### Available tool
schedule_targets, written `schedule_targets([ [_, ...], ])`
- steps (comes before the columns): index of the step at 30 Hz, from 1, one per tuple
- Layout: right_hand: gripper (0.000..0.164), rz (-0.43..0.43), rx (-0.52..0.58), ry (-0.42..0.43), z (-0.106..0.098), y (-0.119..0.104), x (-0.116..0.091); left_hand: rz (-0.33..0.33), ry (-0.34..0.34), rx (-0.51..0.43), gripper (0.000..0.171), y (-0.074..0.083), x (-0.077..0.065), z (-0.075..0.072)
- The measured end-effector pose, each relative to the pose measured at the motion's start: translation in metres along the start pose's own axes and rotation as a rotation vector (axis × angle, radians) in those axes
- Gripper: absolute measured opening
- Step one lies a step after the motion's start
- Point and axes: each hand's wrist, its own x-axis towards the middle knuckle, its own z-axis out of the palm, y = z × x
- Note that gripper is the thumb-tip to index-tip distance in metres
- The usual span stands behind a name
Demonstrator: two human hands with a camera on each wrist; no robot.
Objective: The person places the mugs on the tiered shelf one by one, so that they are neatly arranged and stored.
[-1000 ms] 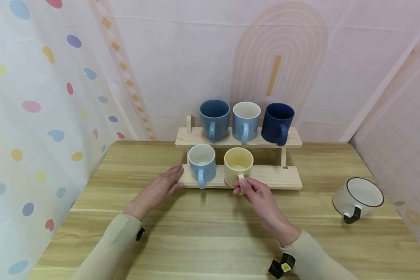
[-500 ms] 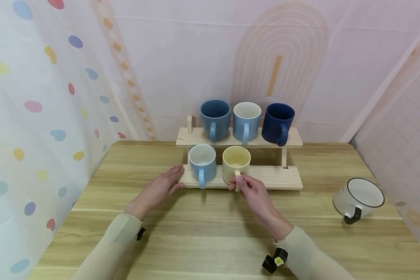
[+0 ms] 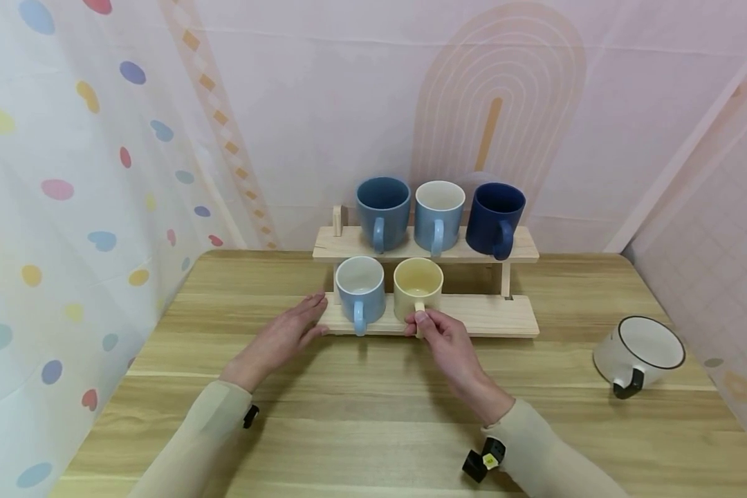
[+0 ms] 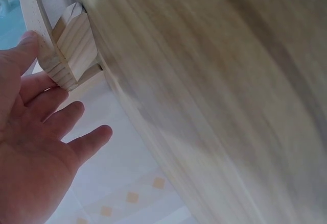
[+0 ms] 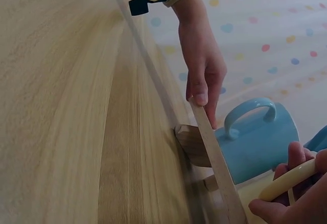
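Note:
In the head view my right hand (image 3: 448, 353) pinches the handle of a pale yellow mug (image 3: 409, 299), which is upright at the lower board (image 3: 494, 315) of a two-tier wooden rack. A light blue mug (image 3: 367, 304) with a white inside stands just left of it. My left hand (image 3: 279, 339) rests against the board's left end, fingers fairly straight and thumb at the front edge. The left wrist view shows the thumb and fingertips touching the wooden board (image 4: 43, 35). In the right wrist view the yellow handle (image 5: 288, 180) lies between thumb and fingers.
On the upper board (image 3: 348, 242) stand a grey-blue mug (image 3: 373, 214), a light blue mug (image 3: 426, 225) and a navy mug (image 3: 482, 225). A white mug (image 3: 629, 353) with black rim and handle sits tilted at the right of the wooden table (image 3: 348, 429). Patterned curtains surround the table.
My right hand has moved the yellow mug slightly left and back, closer to the light blue mug. My left hand has stayed at the rack's end.

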Motion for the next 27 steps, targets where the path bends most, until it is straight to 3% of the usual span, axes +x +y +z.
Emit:
schedule_targets([
  [27,0.033,0.037,0.025,-0.028,-0.0017,0.0,0.0065,0.009,0.014,0.002,0.06,-0.0017,0.0005,0.0017],
])
